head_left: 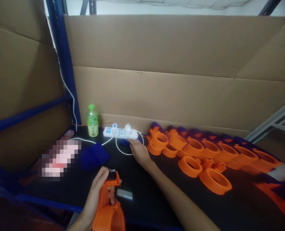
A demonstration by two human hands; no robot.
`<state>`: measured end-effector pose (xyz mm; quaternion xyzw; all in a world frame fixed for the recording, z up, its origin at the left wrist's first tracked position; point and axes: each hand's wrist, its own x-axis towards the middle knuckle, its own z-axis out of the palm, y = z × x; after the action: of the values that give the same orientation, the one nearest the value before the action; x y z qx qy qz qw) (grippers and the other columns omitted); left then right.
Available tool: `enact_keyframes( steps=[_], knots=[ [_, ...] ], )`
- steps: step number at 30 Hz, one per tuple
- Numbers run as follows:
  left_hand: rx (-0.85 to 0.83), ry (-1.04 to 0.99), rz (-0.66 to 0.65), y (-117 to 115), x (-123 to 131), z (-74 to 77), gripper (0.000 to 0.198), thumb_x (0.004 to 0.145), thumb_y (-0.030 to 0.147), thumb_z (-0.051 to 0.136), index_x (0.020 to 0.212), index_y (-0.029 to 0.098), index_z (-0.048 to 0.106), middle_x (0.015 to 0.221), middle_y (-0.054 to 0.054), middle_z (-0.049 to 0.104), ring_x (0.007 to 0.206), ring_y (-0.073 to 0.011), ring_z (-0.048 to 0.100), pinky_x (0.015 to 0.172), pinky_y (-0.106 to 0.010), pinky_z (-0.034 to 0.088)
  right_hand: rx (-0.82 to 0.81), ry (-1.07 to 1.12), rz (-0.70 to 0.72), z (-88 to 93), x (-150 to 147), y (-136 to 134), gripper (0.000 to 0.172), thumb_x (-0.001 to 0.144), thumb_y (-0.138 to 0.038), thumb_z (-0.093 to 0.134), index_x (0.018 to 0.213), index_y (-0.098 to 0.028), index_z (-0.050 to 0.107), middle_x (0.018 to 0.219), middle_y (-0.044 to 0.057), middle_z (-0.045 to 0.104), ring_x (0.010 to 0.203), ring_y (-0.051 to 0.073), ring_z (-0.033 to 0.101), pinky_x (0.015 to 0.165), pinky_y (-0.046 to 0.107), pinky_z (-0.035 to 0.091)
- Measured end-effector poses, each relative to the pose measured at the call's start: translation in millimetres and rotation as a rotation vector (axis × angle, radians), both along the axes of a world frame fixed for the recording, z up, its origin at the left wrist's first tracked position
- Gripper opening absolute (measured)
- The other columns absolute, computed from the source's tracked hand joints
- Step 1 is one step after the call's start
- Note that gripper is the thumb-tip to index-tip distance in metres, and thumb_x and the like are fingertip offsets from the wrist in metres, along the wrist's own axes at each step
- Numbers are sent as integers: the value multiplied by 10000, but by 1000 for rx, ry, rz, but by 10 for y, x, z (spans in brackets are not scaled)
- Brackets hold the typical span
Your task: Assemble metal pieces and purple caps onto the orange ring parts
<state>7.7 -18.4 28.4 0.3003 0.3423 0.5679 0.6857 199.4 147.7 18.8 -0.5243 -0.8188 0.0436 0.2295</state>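
The left hand (pixel 97 192) is clenched round an orange plastic ring-headed piece (pixel 108 211). The right hand (pixel 138 152) lies flat, fingers loose, seemingly touching the white plastic power strip (pixel 119 132).

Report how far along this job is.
Done, it seems: many orange rings lie in rows on the right of the table. In hand: the left hand grips one orange part; the right hand reaches to the power strip. Left: a grey piece lies loose beside that part; more cannot be told.
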Motion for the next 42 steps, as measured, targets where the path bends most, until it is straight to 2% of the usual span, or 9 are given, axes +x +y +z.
enact_keyframes(
  steps=[3,9,16,21,26,29,33,38,42],
  knots=[
    [-44,-15,25,5,6,4,276,887,462,551,888,189,597,612,-44,707,339,-96,457,429,-272,490,-1,-41,-6,-27,-13,27,433,932,-158,466,1346,-263,535,1357,51,577,1232,223,511,1007,366,451],
    [-88,-1,40,24,10,11,437,894,536,501,893,130,662,413,2,550,378,-139,509,472,-286,502,14,-56,-71,-78,22,78,342,936,-206,505,1262,-244,597,1272,61,627,1168,220,557,953,341,471],
    [-39,-38,21,16,11,48,377,799,348,697,1119,171,607,669,-46,708,403,-91,492,515,-287,526,38,-2,-133,-92,32,119,233,943,-270,516,1114,-239,671,1183,59,667,1076,212,605,896,327,482],
    [-15,45,28,20,-5,39,255,823,394,674,922,159,668,405,54,503,348,-78,425,489,-241,504,55,87,-138,-84,24,118,182,910,-238,541,1015,-231,689,1106,66,692,1042,213,619,856,315,486],
    [-24,-26,47,42,-9,31,305,821,481,650,839,177,666,377,76,450,318,-54,302,427,-224,455,76,273,-152,25,28,87,150,886,-280,544,938,-206,664,911,70,712,889,222,662,755,323,506],
    [-73,-112,62,45,0,9,334,840,482,632,897,155,671,386,89,400,352,-69,354,454,-231,456,51,410,-91,85,-27,-66,180,890,-333,533,943,-187,624,802,44,705,738,186,676,653,288,525],
    [-132,-192,110,51,5,-50,364,803,388,704,1072,145,667,460,79,466,415,-80,431,533,-262,500,-46,541,83,114,-179,-456,202,921,-376,505,955,-190,578,782,18,715,641,148,684,495,221,514],
    [-105,-207,144,93,1,-123,303,793,326,717,1030,142,673,455,82,458,423,-73,430,543,-243,505,-98,593,218,183,-363,-866,121,896,-311,586,918,-198,624,783,9,724,622,118,668,525,195,516],
    [-113,-269,181,94,5,-153,200,791,320,724,920,197,632,450,102,432,402,-54,388,531,-227,491,-47,516,326,250,-434,-995,190,919,-249,566,1066,-230,685,829,12,722,648,103,651,565,186,511]
  ],
)
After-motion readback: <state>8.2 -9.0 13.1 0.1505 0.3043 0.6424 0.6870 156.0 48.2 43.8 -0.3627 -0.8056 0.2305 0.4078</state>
